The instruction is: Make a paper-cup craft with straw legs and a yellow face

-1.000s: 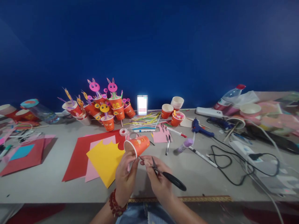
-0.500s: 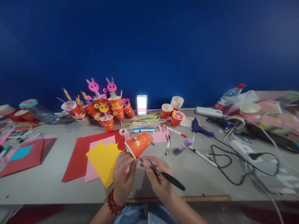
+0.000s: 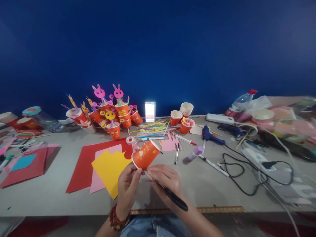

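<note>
My left hand [image 3: 127, 189] pinches the rim of an orange paper cup [image 3: 145, 154], which lies tilted with its base pointing up and to the right. My right hand [image 3: 166, 182] is closed round black-handled scissors [image 3: 174, 199], whose blades reach toward the cup's rim. Both hands are over the near edge of the grey table [image 3: 212, 184]. A red bead bracelet [image 3: 116, 222] is on my left wrist.
Yellow paper [image 3: 110, 171], pink paper and red paper [image 3: 81, 164] lie left of my hands. At the back stand decorated orange cups [image 3: 115, 118], coloured straws [image 3: 153, 128] and stacked cups [image 3: 186, 108]. To the right are a blue glue gun [image 3: 209, 135], pens, a glue stick [image 3: 195, 153] and black cables [image 3: 237, 171].
The cup has turned in my left hand, so a different side shows. My right hand has moved in closer to the cup, and the scissors' handle has swung lower and to the left.
</note>
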Action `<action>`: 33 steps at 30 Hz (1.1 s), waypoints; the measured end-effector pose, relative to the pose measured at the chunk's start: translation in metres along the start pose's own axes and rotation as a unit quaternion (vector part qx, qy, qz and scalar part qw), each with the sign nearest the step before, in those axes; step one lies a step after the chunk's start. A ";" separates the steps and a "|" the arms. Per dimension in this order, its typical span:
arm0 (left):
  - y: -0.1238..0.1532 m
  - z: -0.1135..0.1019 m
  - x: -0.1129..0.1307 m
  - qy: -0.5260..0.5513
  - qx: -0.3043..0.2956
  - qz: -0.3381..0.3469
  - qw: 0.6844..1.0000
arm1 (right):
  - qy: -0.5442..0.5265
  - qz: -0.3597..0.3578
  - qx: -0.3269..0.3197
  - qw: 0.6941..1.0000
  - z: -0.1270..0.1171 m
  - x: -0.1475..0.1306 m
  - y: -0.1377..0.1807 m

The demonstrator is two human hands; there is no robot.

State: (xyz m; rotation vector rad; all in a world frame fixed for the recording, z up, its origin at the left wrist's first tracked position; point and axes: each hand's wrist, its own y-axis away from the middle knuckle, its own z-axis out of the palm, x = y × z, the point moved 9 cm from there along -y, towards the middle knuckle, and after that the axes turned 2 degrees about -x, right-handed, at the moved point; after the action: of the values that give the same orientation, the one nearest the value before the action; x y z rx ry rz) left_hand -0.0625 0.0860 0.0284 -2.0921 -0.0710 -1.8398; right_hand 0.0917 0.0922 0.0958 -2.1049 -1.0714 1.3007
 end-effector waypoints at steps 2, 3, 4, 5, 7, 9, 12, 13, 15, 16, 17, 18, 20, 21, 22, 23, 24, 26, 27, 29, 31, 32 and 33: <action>0.001 -0.004 0.006 -0.037 0.014 0.024 0.999 | -0.009 0.016 -0.002 1.000 0.002 0.001 0.002; 0.002 -0.006 0.010 -0.058 0.023 0.042 0.997 | -0.013 0.023 0.006 1.000 0.002 0.001 0.003; 0.003 -0.006 0.013 -0.076 0.029 0.061 0.995 | -0.018 0.036 0.019 0.999 0.001 0.001 0.005; 0.004 -0.006 0.017 -0.092 0.033 0.080 0.992 | -0.026 0.053 0.034 0.998 0.001 0.002 0.007; 0.007 -0.004 0.022 -0.120 0.037 0.117 0.985 | -0.048 0.102 0.063 0.992 0.002 0.006 0.010; 0.009 -0.002 0.026 -0.144 0.046 0.146 0.978 | -0.084 0.172 0.088 0.977 0.005 0.015 0.015; 0.011 0.000 0.025 -0.153 0.070 0.153 0.974 | -0.183 0.291 0.117 0.932 0.016 0.033 0.025; 0.012 0.000 0.022 -0.145 0.077 0.144 0.976 | -0.218 0.319 0.124 0.914 0.020 0.038 0.029; 0.013 0.000 0.012 -0.110 0.088 0.112 0.984 | -0.265 0.341 0.135 0.892 0.025 0.042 0.032; 0.014 0.000 0.006 -0.085 0.091 0.091 0.988 | -0.269 0.340 0.134 0.891 0.026 0.042 0.032; 0.015 0.001 -0.001 -0.059 0.090 0.069 0.992 | -0.257 0.331 0.129 0.899 0.024 0.042 0.031; 0.016 0.001 -0.008 -0.029 0.085 0.046 0.995 | -0.232 0.315 0.119 0.912 0.021 0.040 0.029; 0.015 -0.001 -0.022 0.034 0.080 0.010 0.996 | -0.167 0.260 0.094 0.946 0.013 0.032 0.022; 0.013 -0.004 -0.027 0.064 0.081 0.001 0.995 | -0.137 0.224 0.081 0.962 0.009 0.027 0.018; 0.009 -0.010 -0.030 0.091 0.088 -0.001 0.992 | -0.114 0.187 0.070 0.973 0.005 0.022 0.014; 0.003 -0.018 -0.031 0.109 0.097 0.008 0.989 | -0.100 0.154 0.061 0.981 0.001 0.017 0.010; -0.003 -0.025 -0.030 0.118 0.101 0.016 0.988 | -0.094 0.127 0.053 0.986 -0.001 0.013 0.008; -0.020 -0.037 -0.022 0.105 0.081 0.037 0.990 | -0.093 0.089 0.037 0.991 -0.003 0.008 0.003; -0.028 -0.040 -0.016 0.099 0.055 0.052 0.992 | -0.096 0.079 0.028 0.992 -0.003 0.006 0.002; -0.041 -0.037 -0.004 0.087 -0.022 0.051 0.995 | -0.103 0.063 0.011 0.993 0.000 0.003 0.000; -0.046 -0.023 0.004 0.104 -0.128 0.023 0.986 | -0.108 0.053 0.001 0.993 0.001 0.000 -0.001; -0.045 -0.016 0.007 0.109 -0.168 0.012 0.980 | -0.110 0.050 -0.003 0.993 0.002 -0.001 -0.001; -0.044 -0.010 0.010 0.116 -0.198 0.005 0.973 | -0.112 0.049 -0.008 0.992 0.002 -0.002 -0.001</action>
State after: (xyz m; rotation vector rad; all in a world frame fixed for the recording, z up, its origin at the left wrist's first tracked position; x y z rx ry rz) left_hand -0.0815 0.1220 0.0493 -2.0913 0.3957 -2.2237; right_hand 0.0891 0.0910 0.0964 -2.0848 -1.0815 1.6110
